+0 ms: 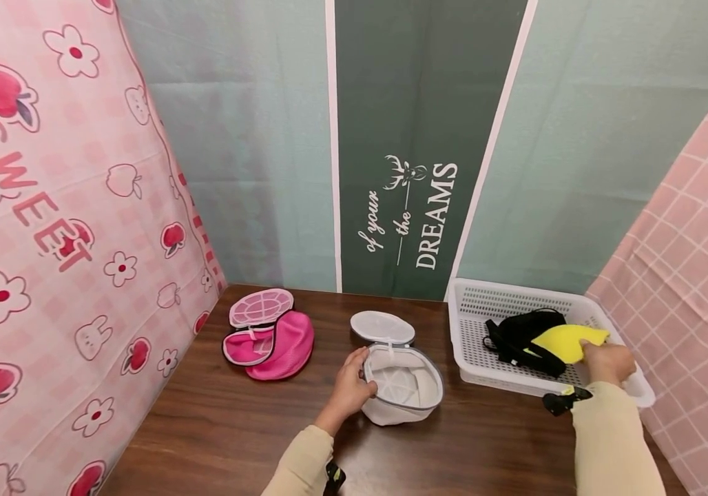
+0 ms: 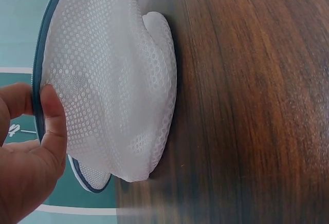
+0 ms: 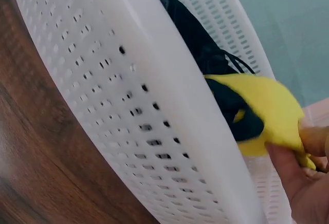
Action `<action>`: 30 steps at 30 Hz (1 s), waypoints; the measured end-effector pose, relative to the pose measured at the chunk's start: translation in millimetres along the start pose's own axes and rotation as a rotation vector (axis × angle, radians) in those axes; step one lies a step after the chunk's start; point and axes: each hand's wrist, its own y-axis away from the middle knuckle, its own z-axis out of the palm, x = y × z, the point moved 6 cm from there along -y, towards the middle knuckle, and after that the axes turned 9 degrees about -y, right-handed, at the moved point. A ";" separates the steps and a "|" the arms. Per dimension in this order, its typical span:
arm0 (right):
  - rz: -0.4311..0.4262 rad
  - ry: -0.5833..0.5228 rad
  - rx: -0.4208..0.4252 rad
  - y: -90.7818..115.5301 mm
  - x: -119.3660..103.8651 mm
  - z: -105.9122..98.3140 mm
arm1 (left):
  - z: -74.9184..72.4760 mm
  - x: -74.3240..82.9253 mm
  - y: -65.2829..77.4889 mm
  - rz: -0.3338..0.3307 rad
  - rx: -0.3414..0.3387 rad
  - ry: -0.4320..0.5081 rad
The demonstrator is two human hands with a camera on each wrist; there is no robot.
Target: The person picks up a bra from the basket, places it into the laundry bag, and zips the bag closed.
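The left hand (image 1: 349, 381) pinches the rim of the white bag (image 1: 400, 393), which stands on the surface (image 1: 230, 434) with its lid (image 1: 383, 326) folded back. The right hand (image 1: 609, 362) pinches the edge of a yellow piece (image 1: 565, 342) between thumb and fingers, at the basket (image 1: 503, 382); black cloth (image 1: 524, 331) lies in the basket, overlapping the yellow. Near the surface's back left, well apart from the basket, sits a pink bag (image 1: 288, 344), its lid (image 1: 262, 308) also open.
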 end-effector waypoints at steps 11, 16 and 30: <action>0.132 -0.349 -0.157 -8.6 11.7 2.4 | -0.3 0.4 -0.7 -0.019 -0.003 -0.005; 0.208 -0.474 -0.171 -4.9 12.9 3.4 | -2.2 0.8 -0.3 -0.020 0.000 -0.003; 0.170 -0.561 -0.201 17.5 -11.3 4.0 | -2.9 -0.9 -0.5 -0.017 0.010 0.034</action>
